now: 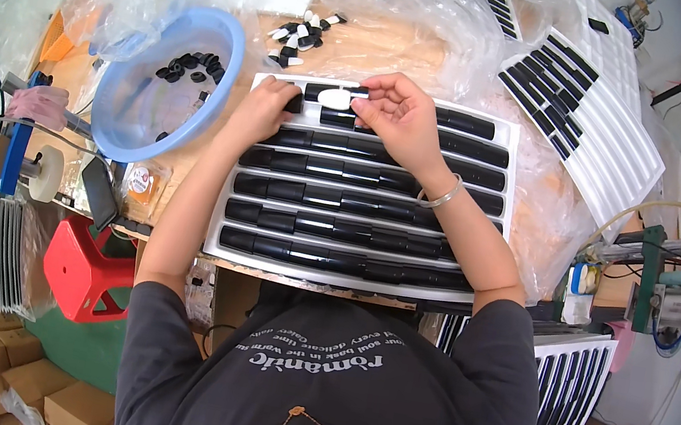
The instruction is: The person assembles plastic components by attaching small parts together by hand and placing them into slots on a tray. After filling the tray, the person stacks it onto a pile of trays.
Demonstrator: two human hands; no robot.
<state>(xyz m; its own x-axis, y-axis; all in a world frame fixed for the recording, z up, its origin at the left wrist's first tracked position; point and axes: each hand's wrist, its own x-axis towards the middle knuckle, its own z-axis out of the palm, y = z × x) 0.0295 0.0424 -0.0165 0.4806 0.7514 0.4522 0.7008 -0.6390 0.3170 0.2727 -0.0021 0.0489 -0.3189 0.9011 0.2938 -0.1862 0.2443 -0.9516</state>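
Observation:
A white ridged tray [226, 193] lies before me, bearing rows of glossy black tube-shaped pieces [350, 263]. Over its far rows, my right hand [408, 129] pinches a small black-and-white piece [361, 93] between thumb and fingertips. A white oval piece [334, 99] sits right beside those fingertips; whether the hand holds it too, I cannot tell. My left hand [263, 112] is curled at the tray's far left corner, its fingers closed on a short black cap-like piece [294, 103]. The far-left ends of the two farthest rows are partly covered by the hands.
A blue basin [103, 114] with small black caps stands at left. Beyond the tray lie loose black and white pieces [303, 35] and plastic film [376, 2]. More filled trays [614, 141] are at far right. Bench devices [650, 273] flank both sides; a red stool [83, 269] stands lower left.

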